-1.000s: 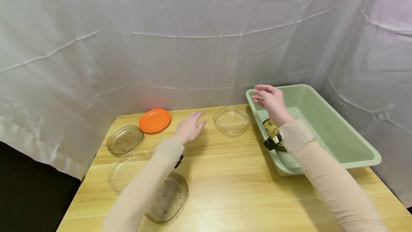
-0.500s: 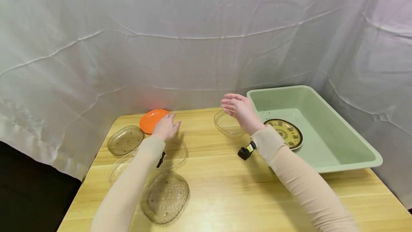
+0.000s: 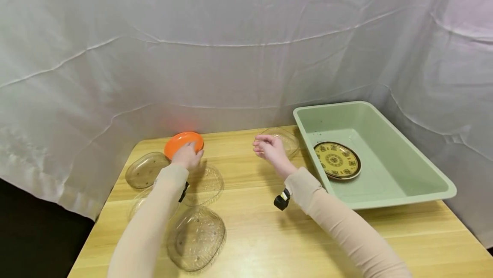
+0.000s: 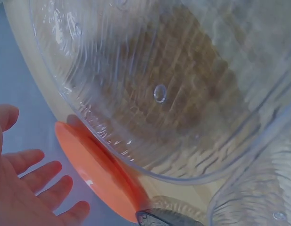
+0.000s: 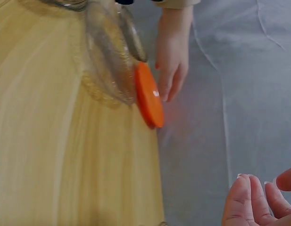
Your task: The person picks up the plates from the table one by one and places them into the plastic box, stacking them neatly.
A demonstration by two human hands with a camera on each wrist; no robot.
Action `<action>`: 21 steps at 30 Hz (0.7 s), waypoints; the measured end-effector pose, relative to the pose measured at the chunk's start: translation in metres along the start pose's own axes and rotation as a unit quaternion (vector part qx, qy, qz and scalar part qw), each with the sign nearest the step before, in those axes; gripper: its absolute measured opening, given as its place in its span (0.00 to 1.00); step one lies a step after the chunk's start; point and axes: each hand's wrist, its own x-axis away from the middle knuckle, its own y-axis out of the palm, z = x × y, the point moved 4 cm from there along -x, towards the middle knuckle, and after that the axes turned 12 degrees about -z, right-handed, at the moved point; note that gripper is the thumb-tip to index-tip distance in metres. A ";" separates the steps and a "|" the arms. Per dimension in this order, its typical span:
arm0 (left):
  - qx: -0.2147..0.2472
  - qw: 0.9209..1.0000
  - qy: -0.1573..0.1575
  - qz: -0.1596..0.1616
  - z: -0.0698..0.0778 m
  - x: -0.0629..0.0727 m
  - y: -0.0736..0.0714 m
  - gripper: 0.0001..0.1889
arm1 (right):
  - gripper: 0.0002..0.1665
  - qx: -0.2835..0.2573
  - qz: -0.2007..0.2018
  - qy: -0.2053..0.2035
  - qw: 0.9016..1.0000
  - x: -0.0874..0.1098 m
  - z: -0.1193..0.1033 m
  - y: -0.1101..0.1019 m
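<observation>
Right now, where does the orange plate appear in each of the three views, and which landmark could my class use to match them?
Head: the orange plate is left of centre, near the far edge of the table.
Left wrist: lower left, seen at a slant beside a clear dish.
Right wrist: just above centre, nearly edge-on.
Shared landmark: the left hand, close to it in every picture.

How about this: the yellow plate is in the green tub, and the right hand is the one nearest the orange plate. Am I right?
Not quite: the left hand is nearest the orange plate, as the head view shows. The yellow plate is in the green tub.
</observation>
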 end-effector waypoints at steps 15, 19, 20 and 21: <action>0.002 0.999 -0.020 -0.046 0.002 -0.005 0.014 0.35 | 0.20 0.057 -0.032 0.008 0.998 0.002 0.027 0.009; 0.012 0.998 -0.025 -0.059 0.000 -0.009 0.019 0.35 | 0.19 0.062 -0.035 0.011 0.997 0.003 0.029 0.009; 0.015 0.998 -0.025 -0.059 0.000 -0.010 0.020 0.35 | 0.19 0.064 -0.035 0.011 0.997 0.003 0.030 0.010; 0.017 0.998 -0.025 -0.059 0.001 -0.010 0.020 0.35 | 0.19 0.065 -0.034 0.011 0.997 0.002 0.030 0.010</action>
